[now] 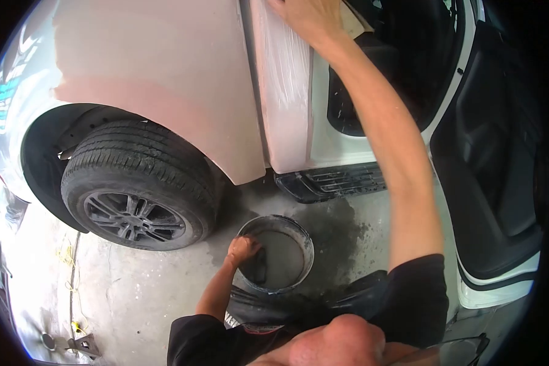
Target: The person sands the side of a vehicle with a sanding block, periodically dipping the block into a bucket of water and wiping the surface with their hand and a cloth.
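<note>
My left hand (pixel 244 249) is at the left rim of a round bucket (pixel 308 249) of cloudy grey water, its fingers closed over the inside edge. Below the fingers is a dark shape, perhaps a wet cloth or sponge; I cannot make out what it is. Up at the top edge of the view, my right hand (pixel 314 17) reaches to the car's door pillar (pixel 287 122), which has pinkish filler and whitish wet streaks. The frame edge cuts off its fingertips, so whether it holds anything is hidden.
To the left is the car's fender (pixel 158 49) with sanded patches, above a front wheel (pixel 134 213). A black side step (pixel 335 182) runs below the door opening. The open door (pixel 494 152) stands at the right. Wet floor (pixel 341 232) surrounds the bucket; a metal stand (pixel 84 346) is lower left.
</note>
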Demonstrator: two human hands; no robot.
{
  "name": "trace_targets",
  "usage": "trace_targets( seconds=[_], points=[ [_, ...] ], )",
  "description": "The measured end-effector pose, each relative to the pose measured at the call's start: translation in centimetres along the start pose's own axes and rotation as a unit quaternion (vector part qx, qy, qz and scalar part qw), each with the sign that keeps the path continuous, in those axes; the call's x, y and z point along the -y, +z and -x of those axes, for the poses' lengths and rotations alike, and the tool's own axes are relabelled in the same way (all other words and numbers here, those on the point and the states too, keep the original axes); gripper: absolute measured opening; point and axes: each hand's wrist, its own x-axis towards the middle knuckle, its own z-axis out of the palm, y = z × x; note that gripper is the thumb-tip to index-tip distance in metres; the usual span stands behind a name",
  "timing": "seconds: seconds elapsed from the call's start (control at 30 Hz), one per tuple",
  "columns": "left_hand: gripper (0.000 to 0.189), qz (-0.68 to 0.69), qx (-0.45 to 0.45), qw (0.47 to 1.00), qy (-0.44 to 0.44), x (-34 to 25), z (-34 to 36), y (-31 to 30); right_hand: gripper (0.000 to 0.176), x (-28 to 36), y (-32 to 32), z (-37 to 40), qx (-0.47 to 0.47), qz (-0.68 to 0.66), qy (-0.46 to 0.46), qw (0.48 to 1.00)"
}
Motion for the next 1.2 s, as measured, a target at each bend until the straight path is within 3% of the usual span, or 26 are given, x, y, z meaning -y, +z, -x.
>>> trace_targets(
  seconds=[0.03, 0.1, 0.13, 0.2, 0.3, 0.4, 0.47, 0.53, 0.6, 0.7, 0.77, 0.83, 0.9, 1.0, 1.07, 1.13, 1.2],
  points=[
    [0.029, -0.004, -0.004, 1.0, 0.004, 0.1, 0.0, 0.0, 0.056, 0.5, -0.3, -1.0, 0.011, -0.023, 0.044, 0.999],
    [0.029, -0.006, 0.004, 1.0, 0.002, -0.3, 0.8, 0.0, 0.064, 1.0, 3.0, 6.0, -0.033, 0.085, -0.028, 0.995],
    [0.029, -0.008, 0.011, 1.0, -0.003, -0.3, 0.7, -0.4, 0.059, 1.4, 4.5, 11.2, -0.082, 0.102, -0.098, 0.986],
    [0.029, -0.003, 0.021, 1.0, -0.02, -0.5, 1.0, -0.2, 0.055, 1.2, 5.8, 16.9, -0.067, 0.059, -0.154, 0.984],
    [0.03, 0.005, 0.027, 0.999, -0.036, 0.3, 0.3, 0.4, 0.055, -0.3, 5.5, 14.0, -0.081, 0.03, -0.177, 0.98],
    [0.03, 0.013, 0.023, 0.999, -0.036, 0.5, 0.3, 0.9, 0.059, -2.0, 2.1, 1.5, -0.123, 0.023, -0.039, 0.991],
    [0.03, 0.012, 0.015, 0.999, -0.04, 0.7, 0.0, 1.3, 0.055, -0.9, 0.8, -1.3, -0.096, -0.001, 0.034, 0.995],
    [0.032, -0.003, 0.027, 0.999, -0.039, 0.5, 0.4, 1.0, 0.059, -0.4, 2.4, 3.6, -0.106, 0.054, 0.0, 0.993],
    [0.033, -0.02, 0.034, 0.999, -0.03, 0.1, 0.3, 0.3, 0.065, -0.1, 4.7, 12.9, -0.101, 0.054, -0.095, 0.989],
    [0.034, -0.017, 0.025, 0.999, -0.015, 0.0, 0.3, 0.3, 0.069, -0.7, 5.2, 16.5, -0.09, -0.003, -0.113, 0.99],
    [0.034, -0.012, 0.039, 0.999, -0.032, -0.5, 0.4, -0.5, 0.064, -1.3, 4.0, 9.0, -0.1, 0.022, -0.071, 0.992],
    [0.034, -0.005, 0.032, 0.999, -0.038, -0.3, 0.1, 0.2, 0.035, -2.6, 1.4, -1.1, -0.104, 0.002, 0.013, 0.994],
    [0.033, -0.013, 0.008, 1.0, -0.025, 0.3, 0.1, 0.6, 0.055, -2.1, -0.9, -7.7, -0.08, -0.023, 0.12, 0.989],
    [0.033, -0.013, 0.031, 0.999, -0.027, -0.6, 0.4, -0.3, 0.043, -2.7, 1.5, -2.7, -0.102, -0.03, 0.045, 0.993],
    [0.034, -0.008, 0.037, 0.999, -0.021, -0.6, 0.4, -0.9, 0.059, -1.2, 3.0, 6.0, -0.122, 0.048, 0.009, 0.991],
    [0.035, -0.002, 0.042, 0.999, -0.024, -0.8, 0.7, -0.1, 0.066, -1.3, 4.0, 10.8, -0.11, 0.016, -0.045, 0.993],
    [0.035, -0.011, 0.049, 0.998, -0.03, 0.2, 0.4, 0.6, 0.067, -1.6, 3.5, 9.6, -0.11, 0.027, -0.064, 0.991]
  ],
)
